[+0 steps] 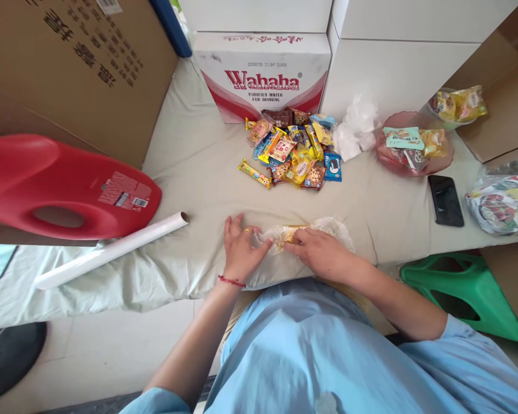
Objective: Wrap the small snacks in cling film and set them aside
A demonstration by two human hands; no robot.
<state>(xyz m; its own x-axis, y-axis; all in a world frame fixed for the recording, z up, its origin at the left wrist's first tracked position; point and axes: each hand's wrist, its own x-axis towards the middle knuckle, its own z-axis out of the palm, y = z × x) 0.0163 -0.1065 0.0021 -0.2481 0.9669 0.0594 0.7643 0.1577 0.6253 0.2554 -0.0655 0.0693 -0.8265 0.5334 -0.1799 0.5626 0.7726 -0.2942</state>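
Note:
A crinkled clear plastic bag [334, 228] lies on the cloth in front of me, with a yellow-wrapped snack [288, 234] at its middle. My left hand [244, 250] grips the bag's left end between thumb and index finger, its other fingers raised. From the right, my right hand [322, 250] has its fingers closed on the yellow snack, and its fingertips are partly hidden. Beyond both hands sits a pile of wrapped snacks [291, 150], with one yellow snack bar [254, 173] at its left edge.
A white plastic roll [112, 251] and a red jug [69, 190] lie left. Behind the pile stands a Wahaha carton [265, 80], beside crumpled white plastic [357, 129]. Rightward are a pink bowl [382, 158] of snacks, a phone [446, 200] and a green stool [479, 299].

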